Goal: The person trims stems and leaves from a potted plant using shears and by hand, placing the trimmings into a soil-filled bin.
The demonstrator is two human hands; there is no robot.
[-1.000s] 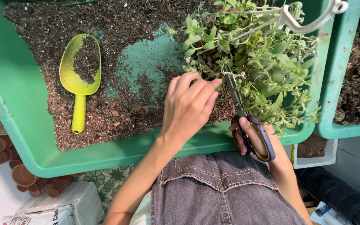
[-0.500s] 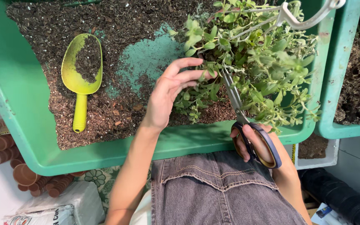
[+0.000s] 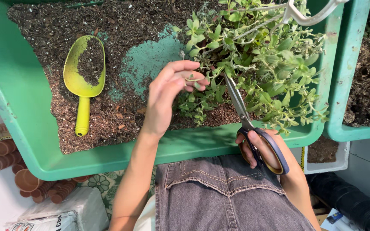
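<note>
Green tray [image 3: 18, 111], filling the frame from 9 to 3 o'clock: holds loose, dark potting mix, scraped bare near centre. Second green tray [image 3: 343, 85], at 3 o'clock: holds coarser, fibrous soil. Trailing plant [image 3: 262, 55], at 1 o'clock: light, with soft, thin stems that likely bruise or snap easily; best held near a stem's tip. Yellow scoop [image 3: 83, 81], at 10 o'clock: partly filled with mix. Left hand [image 3: 168, 96], centre: thumb and fingertips pinching a sprig. Right hand [image 3: 266, 149], at 5 o'clock: fingers through the handles of scissors [image 3: 243, 111], blades nearly closed among the stems.
</note>
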